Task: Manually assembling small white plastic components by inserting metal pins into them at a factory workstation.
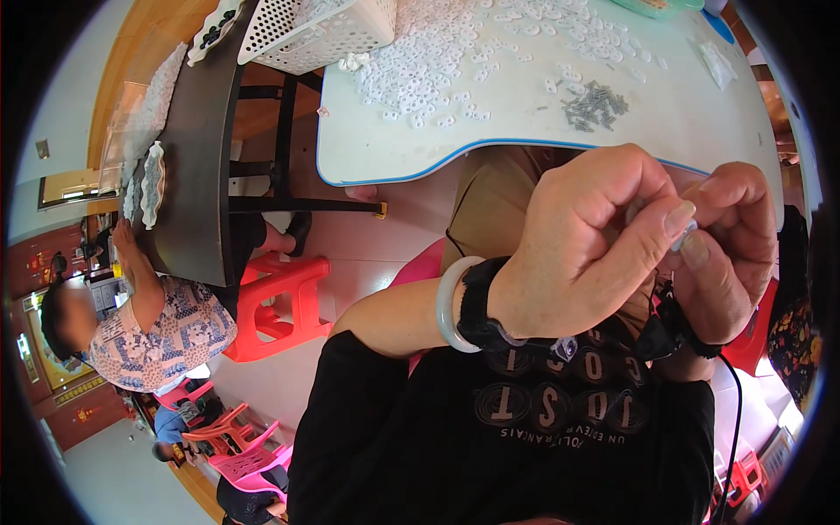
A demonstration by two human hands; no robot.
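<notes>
My left hand (595,241) and my right hand (731,254) meet in front of my chest, near the table's front edge. Between their thumbs and fingertips is pinched a small white plastic piece (687,234), mostly covered by the fingers. Beyond my hands, loose white plastic pieces (420,74), each with small holes, are heaped and scattered over the white table (385,157). A small pile of short grey pins (595,107) lies closer to my hands on the same tabletop.
A white perforated basket (350,39) overhangs the table's far left. A dark table (192,131) with scalloped trays stands left, where another person (157,328) sits reaching onto it. A red plastic stool (280,306) is beside my left arm. A green container (656,7) sits at the back.
</notes>
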